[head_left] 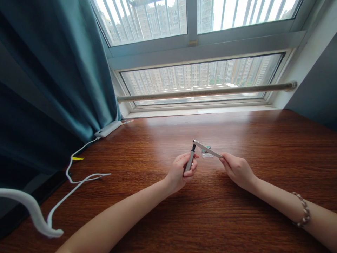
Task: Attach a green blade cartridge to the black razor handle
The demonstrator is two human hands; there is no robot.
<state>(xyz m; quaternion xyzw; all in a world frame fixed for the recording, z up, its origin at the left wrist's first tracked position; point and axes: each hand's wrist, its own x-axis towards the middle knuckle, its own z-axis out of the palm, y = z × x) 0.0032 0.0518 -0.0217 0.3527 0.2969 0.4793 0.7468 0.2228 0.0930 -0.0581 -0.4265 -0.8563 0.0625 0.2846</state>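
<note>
Clasping a knurled-handled tool (190, 161) in curled left hand (178, 173), pinching a flat grey strip (209, 150) in right hand (239, 171).

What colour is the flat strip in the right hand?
The flat strip is light grey, head view.

**Left hand (181, 172) and right hand (239, 171) both gripping, a gap between them**

The left forearm (126, 214) slants in from the lower left, the left fingers (192, 171) curled into a wrapping hold. The right forearm (279, 201) enters from the lower right (its wrist (255, 185) looks nearly straight), the right fingers (228, 169) drawn into a pinch.
</note>
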